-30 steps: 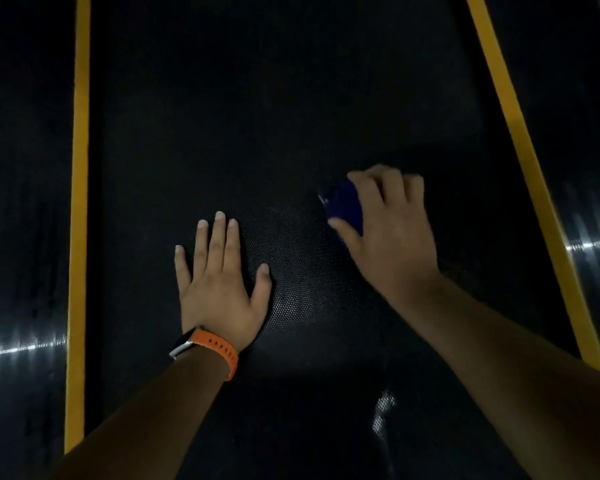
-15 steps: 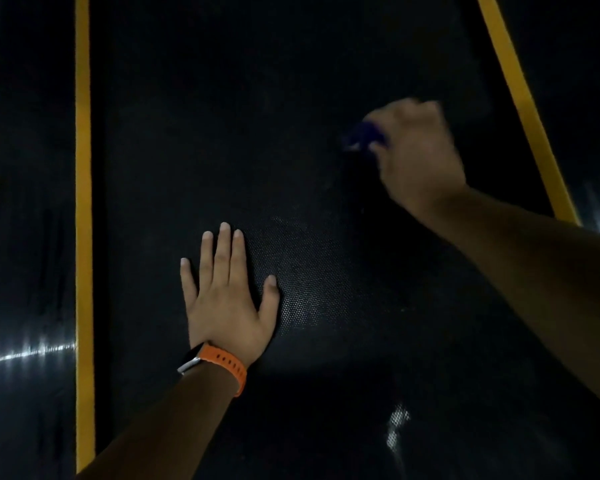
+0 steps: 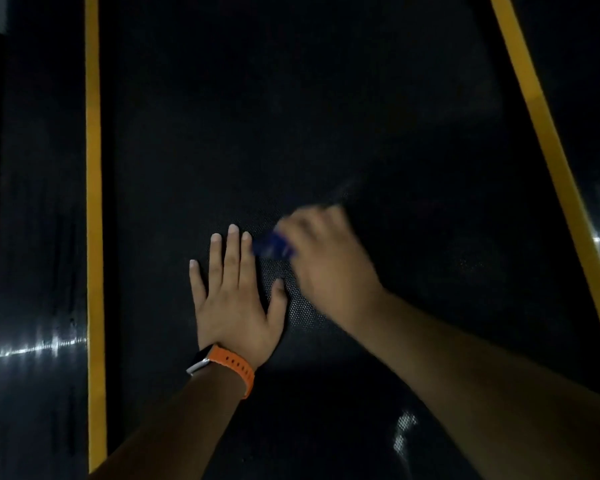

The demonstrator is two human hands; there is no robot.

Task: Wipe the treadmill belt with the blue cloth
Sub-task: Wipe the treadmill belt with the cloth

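The black textured treadmill belt (image 3: 257, 116) fills the middle of the view. My left hand (image 3: 234, 296) lies flat on it, palm down, fingers spread, with an orange-strapped watch on the wrist. My right hand (image 3: 326, 261), blurred by motion, is closed on a bunched blue cloth (image 3: 272, 244) and presses it onto the belt just right of my left fingertips. Only a small part of the cloth shows past the fingers.
Yellow stripes edge the belt on the left (image 3: 93, 202) and the right (image 3: 548, 140). Outside them lie dark glossy side rails (image 3: 39, 271) with bright light reflections. The scene is dim.
My right hand swept the cloth away up the belt, then back toward me and to the left, ending beside my left fingertips. My left hand stayed flat in place.
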